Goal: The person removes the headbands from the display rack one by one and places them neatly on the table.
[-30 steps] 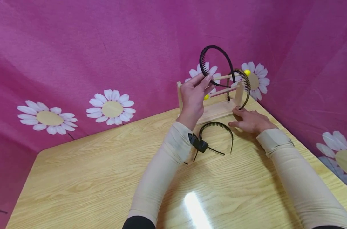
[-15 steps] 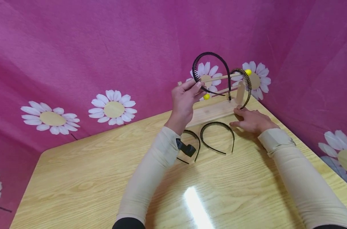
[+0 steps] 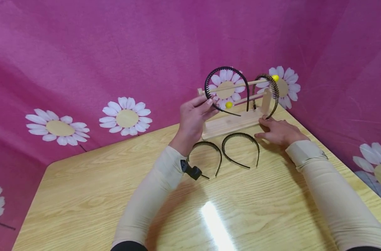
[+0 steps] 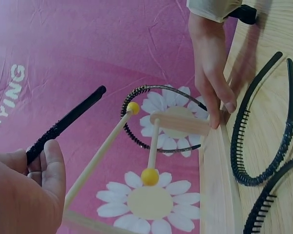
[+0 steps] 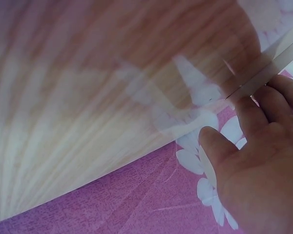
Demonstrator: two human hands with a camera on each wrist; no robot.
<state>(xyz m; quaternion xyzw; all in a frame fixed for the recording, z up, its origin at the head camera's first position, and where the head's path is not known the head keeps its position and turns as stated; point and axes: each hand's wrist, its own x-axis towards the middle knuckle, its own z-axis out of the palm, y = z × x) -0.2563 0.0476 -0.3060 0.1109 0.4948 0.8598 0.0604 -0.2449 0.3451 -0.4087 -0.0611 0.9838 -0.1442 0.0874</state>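
Observation:
Between thumb and fingers, my left hand (image 3: 193,116) pinches a black toothed headband (image 3: 247,92) by one side, its arch upward at the wooden rack. In the left wrist view the held headband (image 4: 73,117) appears edge-on, apart from the rods. A brown-gold speckled headband (image 3: 274,91) hangs near the yellow-tipped right end of the rack's upper rod (image 3: 234,86). My right hand (image 3: 281,132) rests its fingertips against the right end of the rack's base (image 3: 231,122), thumb held apart. The right wrist view shows the fingers (image 5: 251,117) at the base's edge.
Two more black toothed headbands, one at left (image 3: 221,160) and one at right (image 3: 258,153), lie on the wooden table (image 3: 93,195) before the rack. A yellow ball (image 3: 229,104) caps the lower rod's left end. Pink flowered cloth (image 3: 165,52) hangs behind.
My left hand has moved left and down with the black headband, uncovering more of the rack and the headbands on the table. My right hand stays at the base.

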